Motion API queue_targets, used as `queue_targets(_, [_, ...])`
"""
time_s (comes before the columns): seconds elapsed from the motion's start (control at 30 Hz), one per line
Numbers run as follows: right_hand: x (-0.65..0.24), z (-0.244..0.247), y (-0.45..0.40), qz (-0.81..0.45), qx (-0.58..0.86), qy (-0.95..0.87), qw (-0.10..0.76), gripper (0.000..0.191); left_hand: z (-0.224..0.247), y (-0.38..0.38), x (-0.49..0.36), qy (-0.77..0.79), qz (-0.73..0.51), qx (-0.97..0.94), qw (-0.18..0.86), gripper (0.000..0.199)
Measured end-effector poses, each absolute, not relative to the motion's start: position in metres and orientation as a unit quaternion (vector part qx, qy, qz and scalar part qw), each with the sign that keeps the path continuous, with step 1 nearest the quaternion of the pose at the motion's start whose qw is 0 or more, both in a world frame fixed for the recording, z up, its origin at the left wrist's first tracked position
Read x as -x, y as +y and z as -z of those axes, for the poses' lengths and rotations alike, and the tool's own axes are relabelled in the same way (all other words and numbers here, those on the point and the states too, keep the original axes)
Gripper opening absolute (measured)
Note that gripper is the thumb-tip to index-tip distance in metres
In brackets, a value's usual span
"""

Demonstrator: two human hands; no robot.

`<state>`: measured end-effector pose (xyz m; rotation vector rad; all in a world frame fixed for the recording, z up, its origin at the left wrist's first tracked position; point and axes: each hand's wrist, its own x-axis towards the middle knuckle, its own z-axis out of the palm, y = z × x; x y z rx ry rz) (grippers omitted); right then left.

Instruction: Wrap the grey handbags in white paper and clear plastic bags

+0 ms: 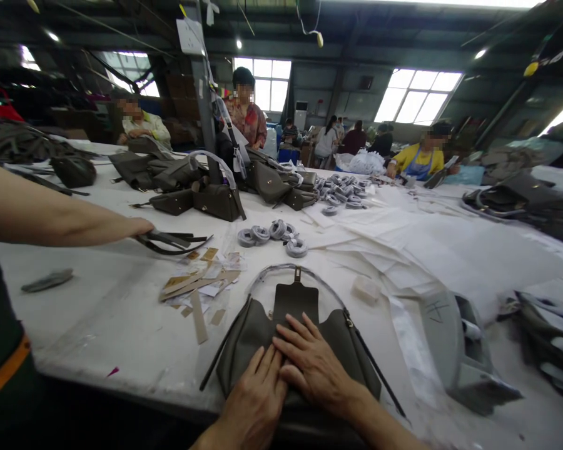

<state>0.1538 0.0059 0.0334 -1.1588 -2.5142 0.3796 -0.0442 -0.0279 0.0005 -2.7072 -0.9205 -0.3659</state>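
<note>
A dark olive handbag (342, 350) lies in front of me at the table's near edge, its flap (296, 302) pointing away and its wrapped handle (267, 270) arched behind it. My left hand (259, 390) rests on the bag's front with its fingers extended. Beside it, my right hand (312, 362) lies flat with fingers spread, its fingertips on the base of the flap and its thumb side against my left fingers. Neither hand grips anything. Thin dark straps hang down along both sides of the bag.
At left, another person's arm (65, 209) reaches over the table (122, 331), holding dark straps (173, 240). Beyond are cardboard scraps (199, 319), grey rolls (296, 247) and piled bags (216, 199). A grey tape dispenser (450, 350) stands right, near white sheets (478, 244). People work farther back.
</note>
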Motion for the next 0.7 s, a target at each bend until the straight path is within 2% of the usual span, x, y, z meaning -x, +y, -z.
queue_targets(0.1, [-0.153,-0.026,0.001,-0.090,0.391,-0.894,0.198,0.055,-0.002,-0.036,0.048,-0.333,0.171,0.920,0.120,0.063])
queue_targets(0.17, [-0.156,-0.023,0.003,-0.085,0.380,-0.899,0.200,0.062,0.001,-0.040,0.050,-0.337,0.196,0.913,0.117,0.067])
queue_targets(0.33, [-0.159,-0.020,0.010,-0.136,0.370,-0.906,0.156,0.084,-0.001,-0.042,0.058,-0.362,0.263,0.884,0.137,0.048])
queue_targets(0.4, [-0.159,-0.019,0.012,-0.145,0.370,-0.905,0.149,0.083,-0.016,-0.036,0.053,-0.397,0.271,0.872,0.093,0.040])
queue_targets(0.47, [-0.158,-0.017,0.013,-0.154,0.371,-0.904,0.148,0.080,-0.033,-0.027,0.044,-0.435,0.262,0.861,0.030,0.043])
queue_targets(0.53, [-0.157,-0.016,0.013,-0.171,0.374,-0.899,0.152,0.078,-0.043,-0.016,0.033,-0.438,0.244,0.865,-0.007,0.053])
queue_targets(0.63, [-0.158,-0.016,0.012,-0.219,0.391,-0.874,0.189,0.076,-0.032,-0.007,0.023,-0.411,0.209,0.888,-0.010,0.091])
queue_targets(0.7, [-0.161,-0.019,0.012,-0.282,0.416,-0.830,0.243,0.061,-0.016,-0.006,0.022,-0.415,0.187,0.890,-0.018,0.106])
